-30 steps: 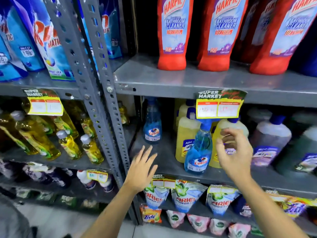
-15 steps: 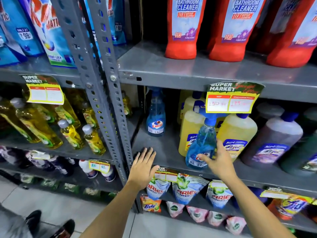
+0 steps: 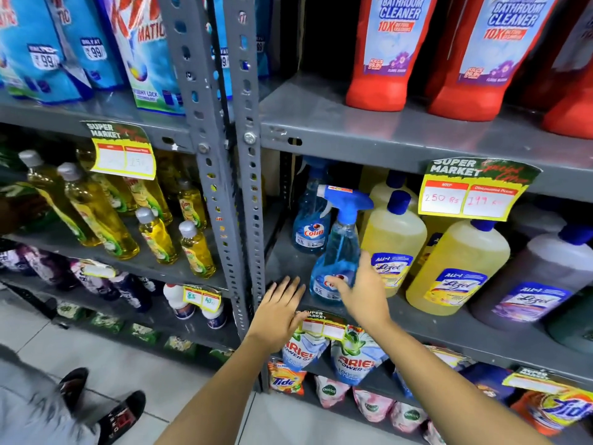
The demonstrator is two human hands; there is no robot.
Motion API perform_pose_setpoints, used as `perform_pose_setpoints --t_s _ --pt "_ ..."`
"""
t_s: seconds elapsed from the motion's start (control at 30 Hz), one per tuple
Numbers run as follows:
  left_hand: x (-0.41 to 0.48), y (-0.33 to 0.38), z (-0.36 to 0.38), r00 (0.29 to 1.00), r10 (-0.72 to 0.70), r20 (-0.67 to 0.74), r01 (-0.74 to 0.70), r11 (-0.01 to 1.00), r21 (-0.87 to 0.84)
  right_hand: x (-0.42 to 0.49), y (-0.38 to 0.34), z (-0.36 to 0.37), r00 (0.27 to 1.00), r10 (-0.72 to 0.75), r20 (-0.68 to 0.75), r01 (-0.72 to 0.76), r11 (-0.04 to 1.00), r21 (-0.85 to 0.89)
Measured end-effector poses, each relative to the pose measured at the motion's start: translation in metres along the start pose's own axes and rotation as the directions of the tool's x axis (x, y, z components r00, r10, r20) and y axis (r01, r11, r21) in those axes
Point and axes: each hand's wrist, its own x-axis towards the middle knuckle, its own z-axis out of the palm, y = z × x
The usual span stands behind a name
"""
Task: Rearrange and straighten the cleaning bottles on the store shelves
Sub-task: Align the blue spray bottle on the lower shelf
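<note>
Front spray bottle (image 3: pixel 337 252) upright near shelf (image 3: pixel 433 329) front edge, bare shelf at its 9 o'clock, yellow bottle (image 3: pixel 393 239) tight at 3. Right hand (image 3: pixel 362 292) fingers spread, palm against bottle base, not wrapped. Left hand (image 3: pixel 280 311) flat, open, touching nothing, over shelf lip at 8 o'clock.

The right hand (image 3: pixel 361 289) lay with spread fingers against the lower front of a blue plastic spray bottle (image 3: pixel 337 252) that stood tilted at the front of the grey metal shelf (image 3: pixel 433 329). The left hand (image 3: pixel 277 311) hovered flat and open at the shelf edge just beside it. A second blue spray bottle (image 3: pixel 309 220) stood behind, and yellow floor-cleaner bottles (image 3: pixel 393 239) stood just to the right
</note>
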Motion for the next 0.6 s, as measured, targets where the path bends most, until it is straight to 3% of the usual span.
perform_pose_setpoints --t_s 0.17,0.4,0.6 --pt "-0.005 0.0 0.002 1.0 -0.002 -0.01 0.002 1.0 0.015 0.019 -0.02 0.018 1.0 0.016 0.02 -0.015 0.999 -0.039" --pt "-0.008 0.0 0.004 1.0 -0.015 0.006 0.014 0.997 0.076 0.042 -0.027 0.021 0.989 0.009 0.149 -0.015 0.999 0.043" --pt "-0.013 0.004 0.01 1.0 -0.029 0.006 0.028 0.989 0.143 0.049 -0.027 0.02 0.984 0.008 0.178 -0.019 0.998 0.06"
